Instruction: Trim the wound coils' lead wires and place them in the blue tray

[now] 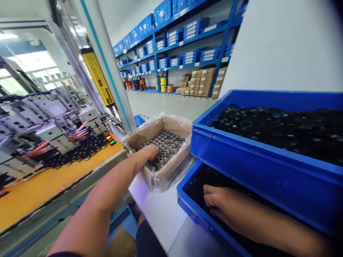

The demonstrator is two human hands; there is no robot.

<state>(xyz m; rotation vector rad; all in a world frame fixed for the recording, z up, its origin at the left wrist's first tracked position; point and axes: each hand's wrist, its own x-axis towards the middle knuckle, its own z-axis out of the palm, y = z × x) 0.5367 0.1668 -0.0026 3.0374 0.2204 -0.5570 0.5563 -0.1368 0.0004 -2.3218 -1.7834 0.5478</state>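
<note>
My left hand (151, 152) reaches into a cardboard box (171, 175) lined with clear plastic. Small metallic parts (168, 142) fill the box in a dense layer. The fingers of that hand are curled down at the parts, and their tips are hidden. My right hand (218, 198) is inside the lower blue bin (187, 203), over a mass of small black parts (206, 178). Its fingers are bent inward, and whatever lies between them cannot be made out.
An upper blue bin (257, 157) heaped with black pieces sits across the lower one. Box and bins stand on a white table (163, 210). At left is a machine with an orange worktop (61, 178) and a row of black cylindrical parts (77, 151). Blue shelving (155, 53) stands behind.
</note>
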